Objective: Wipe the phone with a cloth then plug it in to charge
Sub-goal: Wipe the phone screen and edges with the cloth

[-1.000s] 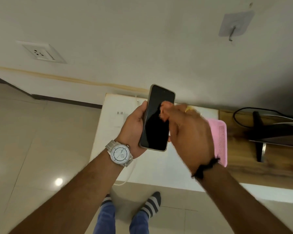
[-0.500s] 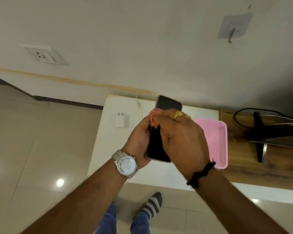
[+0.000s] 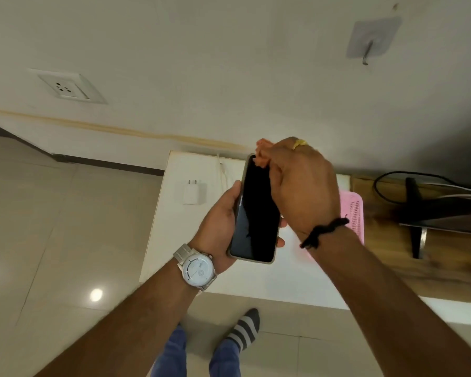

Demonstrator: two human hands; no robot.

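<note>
My left hand (image 3: 220,224) grips a black phone (image 3: 254,221) by its sides, screen up, above the white table (image 3: 229,278). My right hand (image 3: 302,186) pinches a small orange cloth (image 3: 263,155) and presses it on the phone's top end; most of the cloth is hidden under the fingers. A white charger plug (image 3: 193,192) lies on the table to the left of the phone, with a white cable (image 3: 223,170) running toward the wall. A wall socket (image 3: 68,87) sits on the wall at the far left.
A pink mesh basket (image 3: 352,210) stands on the table behind my right wrist. To the right are a wooden surface (image 3: 386,254), a dark monitor stand (image 3: 419,229) and black cables. A hook (image 3: 369,51) hangs on the wall. My socked foot (image 3: 244,331) is on the tiled floor.
My right hand has slid the cloth from the middle of the screen up to the phone's top end. The screen's lower part is now uncovered. My left hand keeps its hold.
</note>
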